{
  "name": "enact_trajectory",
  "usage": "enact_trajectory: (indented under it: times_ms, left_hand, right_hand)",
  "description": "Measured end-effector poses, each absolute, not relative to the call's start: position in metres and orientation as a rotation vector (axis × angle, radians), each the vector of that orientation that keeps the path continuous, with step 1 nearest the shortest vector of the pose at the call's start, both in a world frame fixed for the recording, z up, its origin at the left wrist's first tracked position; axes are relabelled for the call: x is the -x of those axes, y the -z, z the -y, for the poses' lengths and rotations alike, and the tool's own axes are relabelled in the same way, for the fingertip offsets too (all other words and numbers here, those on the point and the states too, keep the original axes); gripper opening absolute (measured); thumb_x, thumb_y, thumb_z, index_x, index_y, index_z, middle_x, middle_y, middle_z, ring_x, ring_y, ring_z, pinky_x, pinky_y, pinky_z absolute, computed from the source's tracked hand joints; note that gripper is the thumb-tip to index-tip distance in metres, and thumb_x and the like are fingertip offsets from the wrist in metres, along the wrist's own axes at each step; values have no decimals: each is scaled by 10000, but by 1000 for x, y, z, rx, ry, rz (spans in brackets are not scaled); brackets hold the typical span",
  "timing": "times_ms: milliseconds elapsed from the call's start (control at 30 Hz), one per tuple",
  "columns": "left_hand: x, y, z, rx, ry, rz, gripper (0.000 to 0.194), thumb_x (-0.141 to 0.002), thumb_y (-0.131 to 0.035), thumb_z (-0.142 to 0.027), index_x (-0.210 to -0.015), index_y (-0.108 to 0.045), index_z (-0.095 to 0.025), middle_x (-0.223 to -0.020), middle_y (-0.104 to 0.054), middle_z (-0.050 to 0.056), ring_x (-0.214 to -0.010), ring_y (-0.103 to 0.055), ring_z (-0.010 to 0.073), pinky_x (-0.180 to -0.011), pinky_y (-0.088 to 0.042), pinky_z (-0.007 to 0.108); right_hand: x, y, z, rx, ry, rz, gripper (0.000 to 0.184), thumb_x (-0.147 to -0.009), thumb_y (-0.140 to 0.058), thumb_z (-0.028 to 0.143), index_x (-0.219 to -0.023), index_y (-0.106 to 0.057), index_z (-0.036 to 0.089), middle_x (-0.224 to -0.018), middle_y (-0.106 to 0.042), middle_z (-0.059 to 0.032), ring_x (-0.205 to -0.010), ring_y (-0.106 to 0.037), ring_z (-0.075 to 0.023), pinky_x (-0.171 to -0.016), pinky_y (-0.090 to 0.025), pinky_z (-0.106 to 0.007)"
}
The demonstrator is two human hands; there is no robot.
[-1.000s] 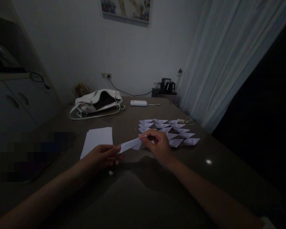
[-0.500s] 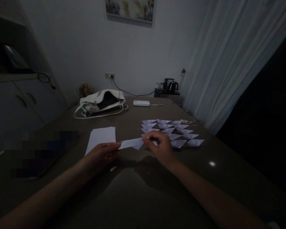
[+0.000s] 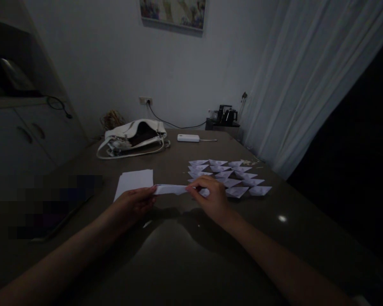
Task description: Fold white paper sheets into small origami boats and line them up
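Above the white bag [image 3: 132,134], we see a framed picture [image 3: 173,12], its top cut off by the view's edge.

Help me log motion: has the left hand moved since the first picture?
Yes, the left hand has shifted slightly left, judged against the paper stack.

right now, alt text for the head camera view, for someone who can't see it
Left hand and right hand hold a folded paper strip between them above a table, with paper sheets at left, folded paper boats at right.

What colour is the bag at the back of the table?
The bag is white, in the head view.
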State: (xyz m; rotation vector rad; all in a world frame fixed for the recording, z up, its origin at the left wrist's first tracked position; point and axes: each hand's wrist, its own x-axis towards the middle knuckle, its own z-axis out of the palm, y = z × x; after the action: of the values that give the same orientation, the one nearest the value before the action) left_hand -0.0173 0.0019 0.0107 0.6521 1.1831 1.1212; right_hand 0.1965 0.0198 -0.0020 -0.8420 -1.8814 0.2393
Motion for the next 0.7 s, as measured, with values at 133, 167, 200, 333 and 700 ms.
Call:
enact_trajectory:
  times_ms: [133,167,200,333,700]
  left_hand:
    - [18,-11,-2,-715,-1160,-1186,46,-746,-666,-84,-740,-706,-105,-658,-646,48,-533,-586,88,-499,-507,133]
    - [19,-11,-1,-758,-1180,-1192,28,-741,-676,-108,-738,-704,-112,-661,-646,44,-538,-581,88,-509,-504,139]
    - [19,-11,0,-812,-1196,-1199,28,-734,-690,-145,-737,-700,-119,-653,-639,35,-542,-575,89,-519,-499,147]
    - [22,-9,3,-1194,-1214,-1250,215,-730,-689,-358,-731,-659,-145,-627,-599,-4,-590,-564,109,-549,-461,182]
    - [31,-13,0,-2187,-1110,-1305,321,-775,-615,-457,-988,-660,-222,-1138,-598,78,-989,-561,242,-750,-471,308]
  right_hand:
    - [-197,2,-19,876,-209,1998,114,-795,-636,194,-688,-646,156,-655,-616,-17,-650,-548,-133,-631,-416,-259]
    - [-197,1,-18,882,-214,2014,112,-793,-638,193,-688,-647,156,-651,-613,-15,-644,-546,-130,-627,-414,-256]
    - [-196,1,-18,889,-231,2018,111,-790,-639,193,-686,-648,156,-647,-611,-14,-634,-544,-126,-617,-413,-251]
    - [-196,-1,-18,919,-385,1959,97,-780,-646,196,-692,-653,158,-654,-626,-12,-603,-554,-111,-573,-416,-224]
    - [-197,-3,-19,874,-593,2010,94,-764,-659,222,-696,-665,157,-658,-624,-4,-600,-558,-103,-562,-431,-211]
